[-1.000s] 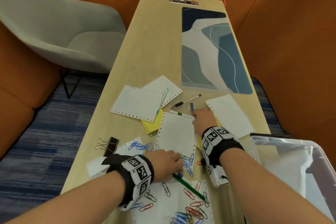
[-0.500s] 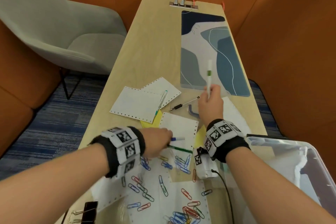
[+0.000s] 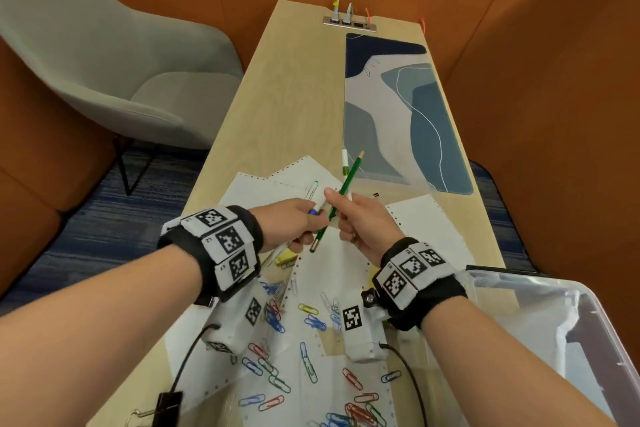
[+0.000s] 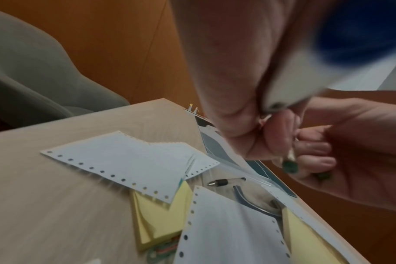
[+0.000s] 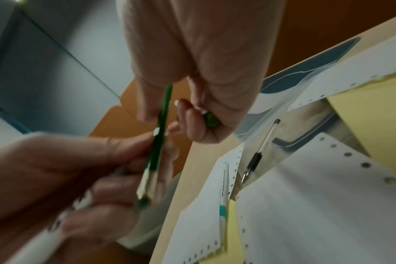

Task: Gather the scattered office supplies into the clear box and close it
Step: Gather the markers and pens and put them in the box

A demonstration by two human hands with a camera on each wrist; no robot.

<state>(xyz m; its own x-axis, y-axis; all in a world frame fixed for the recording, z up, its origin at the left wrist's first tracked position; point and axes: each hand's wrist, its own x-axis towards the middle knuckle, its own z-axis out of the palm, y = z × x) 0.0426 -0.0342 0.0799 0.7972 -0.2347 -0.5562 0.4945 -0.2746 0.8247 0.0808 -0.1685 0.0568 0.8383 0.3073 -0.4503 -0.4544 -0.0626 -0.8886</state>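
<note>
Both hands meet above the middle of the desk (image 3: pixel 294 87): my right hand (image 3: pixel 367 224) pinches the green pencil (image 3: pixel 341 196) beside a white marker (image 3: pixel 345 163), while my left hand (image 3: pixel 294 222) is curled round a white blue-capped pen (image 3: pixel 313 210) and touches the pencil's lower part. Below them lie three visible perforated sheets (image 4: pixel 129 160), one black pen (image 5: pixel 259 153), one teal-banded pen (image 5: pixel 223 200), yellow sticky notes (image 4: pixel 158 221) and too many paper clips (image 3: pixel 311 321) to count. At the near right corner sits the clear box (image 3: pixel 561 319), well apart from my grip.

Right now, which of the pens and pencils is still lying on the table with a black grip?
The clear-barrelled pen with the black grip, lying between the paper sheets. The other loose one is a white pen with a teal band; the rest are held.
</note>
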